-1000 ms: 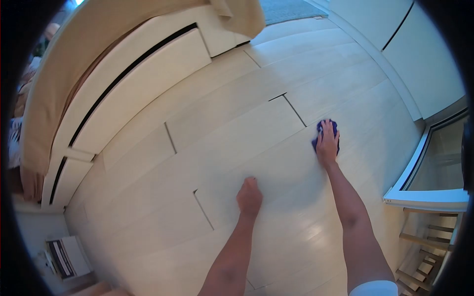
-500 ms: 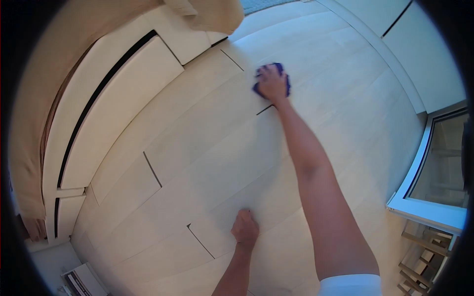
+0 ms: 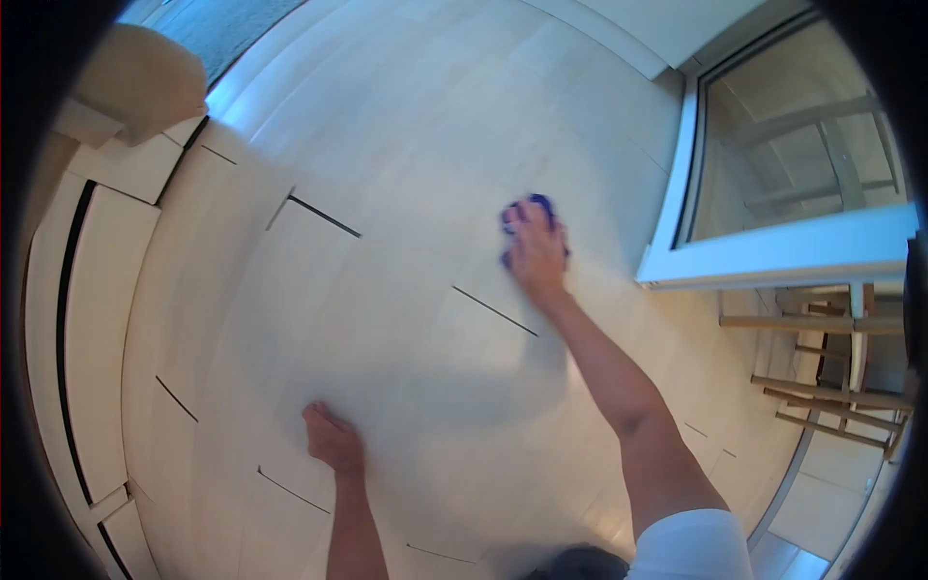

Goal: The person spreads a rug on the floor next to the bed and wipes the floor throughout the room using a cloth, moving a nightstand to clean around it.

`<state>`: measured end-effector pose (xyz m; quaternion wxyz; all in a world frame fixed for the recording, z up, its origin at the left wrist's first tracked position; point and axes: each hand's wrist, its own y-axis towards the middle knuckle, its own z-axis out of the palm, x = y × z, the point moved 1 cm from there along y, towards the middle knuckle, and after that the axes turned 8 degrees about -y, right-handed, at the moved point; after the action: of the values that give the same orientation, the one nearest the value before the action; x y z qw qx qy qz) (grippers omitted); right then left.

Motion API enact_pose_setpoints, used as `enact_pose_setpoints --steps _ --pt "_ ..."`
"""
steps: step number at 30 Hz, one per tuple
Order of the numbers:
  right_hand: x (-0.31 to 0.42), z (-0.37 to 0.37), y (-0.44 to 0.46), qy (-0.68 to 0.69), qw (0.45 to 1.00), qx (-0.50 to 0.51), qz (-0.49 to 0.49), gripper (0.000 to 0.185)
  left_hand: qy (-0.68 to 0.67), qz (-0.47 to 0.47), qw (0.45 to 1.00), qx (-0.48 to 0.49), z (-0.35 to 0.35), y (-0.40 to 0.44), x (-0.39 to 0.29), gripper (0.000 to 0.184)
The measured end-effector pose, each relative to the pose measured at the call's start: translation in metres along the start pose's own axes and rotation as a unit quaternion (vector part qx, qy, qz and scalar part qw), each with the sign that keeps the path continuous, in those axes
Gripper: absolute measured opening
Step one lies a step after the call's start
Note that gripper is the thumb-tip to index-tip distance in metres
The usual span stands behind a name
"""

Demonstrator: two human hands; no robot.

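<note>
A dark blue-purple cloth (image 3: pixel 544 205) lies bunched on the pale plank floor (image 3: pixel 406 309). My right hand (image 3: pixel 537 253) presses down on it from above, its fingers over the cloth and the arm stretched forward. Parts of the cloth show past the fingertips and at both sides of the hand; the rest is hidden under the palm. Lower and to the left, my left hand (image 3: pixel 332 437) rests on the floor as a closed fist, with nothing visible in it.
White drawers (image 3: pixel 87 338) line the left side, with a beige fabric (image 3: pixel 145 82) above them. A blue-grey rug (image 3: pixel 227 39) lies at the far left. On the right stands a white-framed glass door (image 3: pixel 667 232), with wooden chair legs (image 3: pixel 822 387) near it.
The view has turned to the right, bringing more of the glass door and chairs in. My right hand and the cloth are now nearer the door. My left fist sits on a different floor spot.
</note>
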<state>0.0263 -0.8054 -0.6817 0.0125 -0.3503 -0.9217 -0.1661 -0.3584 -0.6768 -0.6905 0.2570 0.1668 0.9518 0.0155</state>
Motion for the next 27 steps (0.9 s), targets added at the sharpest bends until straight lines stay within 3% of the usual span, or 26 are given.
enact_pose_setpoints --steps 2,6,8,9,10,12,13,15,17,18,19,21,24,26,27 --pt "-0.055 -0.023 -0.038 -0.032 0.996 -0.035 0.073 0.05 -0.007 0.013 1.0 -0.025 0.002 0.0 0.003 0.014" --pt "-0.098 -0.071 -0.138 -0.047 0.996 -0.016 0.078 0.051 -0.005 0.013 1.0 -0.025 -0.001 -0.006 -0.005 0.016" --pt "-0.132 -0.099 -0.194 -0.026 0.997 0.06 0.037 0.053 -0.015 -0.004 0.999 -0.03 -0.004 -0.005 -0.005 0.019" --pt "-0.161 -0.112 -0.221 -0.004 0.997 0.037 0.064 0.054 -0.015 0.001 0.999 -0.034 -0.009 -0.003 -0.003 0.019" --pt "-0.189 -0.122 -0.245 -0.074 0.991 0.052 0.098 0.053 -0.025 0.009 1.0 -0.009 -0.012 -0.003 0.001 0.019" --pt "-0.231 -0.142 -0.283 -0.149 0.952 0.05 0.262 0.05 -0.036 0.025 0.999 0.019 -0.018 -0.017 0.005 0.019" --pt "-0.233 -0.14 -0.29 -0.147 0.951 0.05 0.266 0.05 -0.106 0.021 0.993 0.042 -0.023 -0.026 0.011 0.019" --pt "-0.223 -0.133 -0.299 -0.188 0.903 0.076 0.379 0.048 -0.197 0.034 0.979 0.039 -0.036 -0.066 0.015 0.019" --pt "-0.19 -0.092 -0.338 -0.277 0.949 0.013 0.151 0.055 -0.231 0.033 0.972 0.013 -0.048 -0.137 -0.001 0.018" --pt "-0.143 -0.094 -0.349 -0.119 0.982 0.065 0.128 0.05 -0.247 0.011 0.969 0.007 -0.052 -0.172 -0.011 0.017" --pt "-0.086 -0.109 -0.364 -0.091 0.988 0.112 0.045 0.047 -0.279 -0.004 0.96 0.02 -0.051 -0.205 -0.02 0.018" --pt "0.015 -0.138 -0.414 -0.049 0.966 0.191 -0.165 0.05 -0.316 -0.043 0.946 0.052 -0.051 -0.268 -0.04 0.018" --pt "0.059 -0.185 -0.485 0.087 0.883 0.223 -0.403 0.059 -0.326 -0.069 0.938 0.095 -0.047 -0.323 -0.074 0.016" --pt "0.016 -0.194 -0.509 0.166 0.849 0.246 -0.437 0.055 -0.338 -0.038 0.937 0.086 -0.045 -0.347 -0.092 0.017" --pt "-0.016 -0.193 -0.506 0.123 0.869 0.261 -0.402 0.053 -0.349 -0.016 0.934 0.077 -0.041 -0.355 -0.101 0.017"
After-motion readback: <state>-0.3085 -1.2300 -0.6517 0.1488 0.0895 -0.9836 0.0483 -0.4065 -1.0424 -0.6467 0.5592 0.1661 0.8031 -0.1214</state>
